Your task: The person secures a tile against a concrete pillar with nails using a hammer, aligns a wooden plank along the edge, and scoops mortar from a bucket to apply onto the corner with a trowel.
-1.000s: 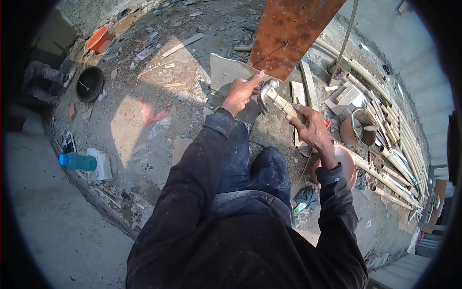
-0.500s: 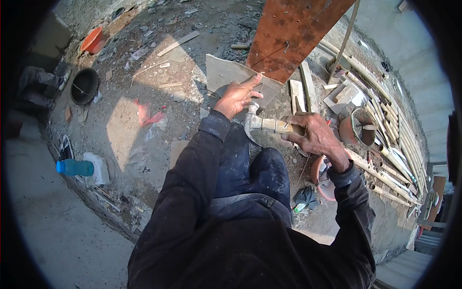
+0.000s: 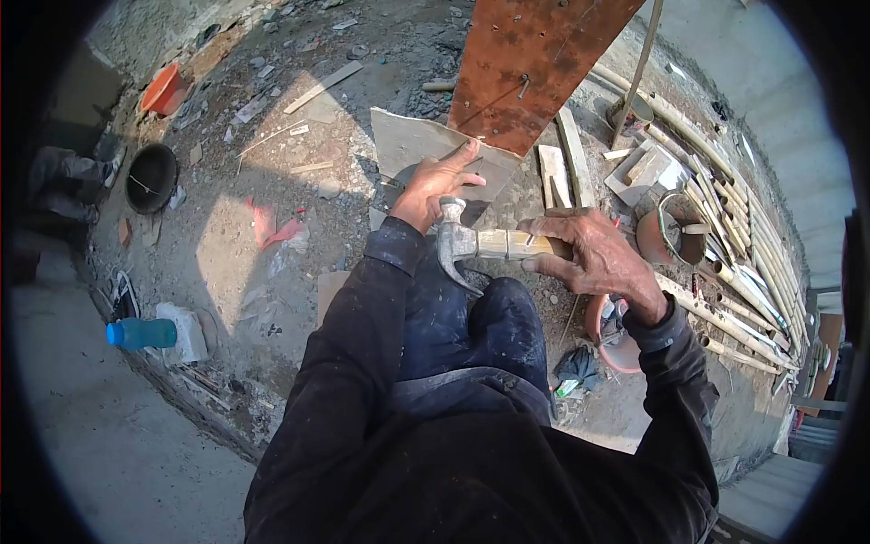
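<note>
My right hand (image 3: 598, 257) is closed round the wooden handle of a claw hammer (image 3: 489, 243). The hammer's metal head lies to the left, just below my left hand (image 3: 433, 189), with its claw curving down over my legs. My left hand has its thumb and fingers apart at the near side of a grey sheet (image 3: 403, 136). Whether it pinches anything small cannot be made out. Beyond the sheet stands a reddish-brown board (image 3: 535, 68) with a nail (image 3: 524, 86) sticking out of its face.
Bamboo poles (image 3: 734, 218) and a bucket (image 3: 666, 238) are at the right, with a pink basin (image 3: 616, 344) nearer. Wood strips (image 3: 575, 159) lie beyond my right hand. At the left are a black basin (image 3: 151, 177), an orange bucket (image 3: 164, 89), a blue bottle (image 3: 143, 334) and a person's legs (image 3: 68, 181).
The hammer has swung from a slanted pose to nearly level and moved left and down with my right hand. My left hand has shifted left and its fingers have spread.
</note>
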A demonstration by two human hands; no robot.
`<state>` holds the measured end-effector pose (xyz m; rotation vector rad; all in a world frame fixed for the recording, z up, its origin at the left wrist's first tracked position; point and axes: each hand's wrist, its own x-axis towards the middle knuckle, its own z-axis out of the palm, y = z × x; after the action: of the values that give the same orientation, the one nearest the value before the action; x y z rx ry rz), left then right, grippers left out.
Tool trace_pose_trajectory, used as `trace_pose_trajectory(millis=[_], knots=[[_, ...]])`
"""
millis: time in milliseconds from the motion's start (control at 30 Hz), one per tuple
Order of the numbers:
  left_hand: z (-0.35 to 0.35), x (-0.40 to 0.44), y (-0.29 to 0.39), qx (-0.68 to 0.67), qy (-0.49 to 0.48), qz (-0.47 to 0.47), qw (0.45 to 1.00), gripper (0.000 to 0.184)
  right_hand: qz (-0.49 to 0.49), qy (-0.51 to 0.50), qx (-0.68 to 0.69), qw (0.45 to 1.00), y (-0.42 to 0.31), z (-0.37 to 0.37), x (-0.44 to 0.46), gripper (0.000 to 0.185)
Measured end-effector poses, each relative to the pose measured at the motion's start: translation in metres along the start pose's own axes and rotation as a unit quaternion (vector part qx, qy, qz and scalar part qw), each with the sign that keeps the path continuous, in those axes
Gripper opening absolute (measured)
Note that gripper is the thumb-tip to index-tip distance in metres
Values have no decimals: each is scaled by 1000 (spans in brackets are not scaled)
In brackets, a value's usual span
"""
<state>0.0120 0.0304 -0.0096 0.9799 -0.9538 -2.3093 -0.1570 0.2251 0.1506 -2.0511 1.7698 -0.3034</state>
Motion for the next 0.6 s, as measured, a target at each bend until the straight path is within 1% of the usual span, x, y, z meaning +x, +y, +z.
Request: trace_pose_trajectory(millis=[67,100,133,167,200,233,267,333,367,400,433,467,500,533,567,600], knots=[[-4,12,-4,3,-20,8,1000,84,-86,-80,87,989,-7,0,-6,38],[-4,11,-3,10,-24,16,1000,81,-125,-95,124,980,3,7,-4,38],[-3,11,-1,12,-24,17,999,81,-125,-93,123,980,12,7,3,38],[0,10,-1,13,-2,10,1000,82,-14,-103,137,985,21,4,13,39],[3,8,-4,14,20,0,1000,82,100,-112,151,977,31,4,18,39],[-1,20,-11,-25,7,13,1000,86,123,-79,120,982,40,10,19,40],[-8,31,-13,-25,4,20,999,86,148,-46,90,984,49,16,20,41],[-11,27,-8,-18,-22,24,999,89,34,-32,88,995,37,25,7,42],[-12,23,-9,-19,-43,25,999,92,-51,-19,69,996,34,27,1,41],[-11,20,-4,-19,-44,25,999,92,-50,-18,69,996,29,24,0,41],[-11,16,-2,-22,-49,3,999,96,-62,-69,93,991,20,20,-4,40],[-10,16,-3,-23,-41,4,999,100,-75,-118,116,983,16,18,-6,40],[-9,17,-6,-25,-34,5,999,104,-95,-129,154,975,19,17,-4,37],[-12,23,-8,-22,-34,6,999,104,-95,-127,154,975,29,14,4,37],[-15,29,-11,-24,-16,-3,1000,102,29,-96,153,983,42,13,12,37],[-18,34,-16,-26,3,-12,1000,99,153,-65,148,975,50,14,15,37]])
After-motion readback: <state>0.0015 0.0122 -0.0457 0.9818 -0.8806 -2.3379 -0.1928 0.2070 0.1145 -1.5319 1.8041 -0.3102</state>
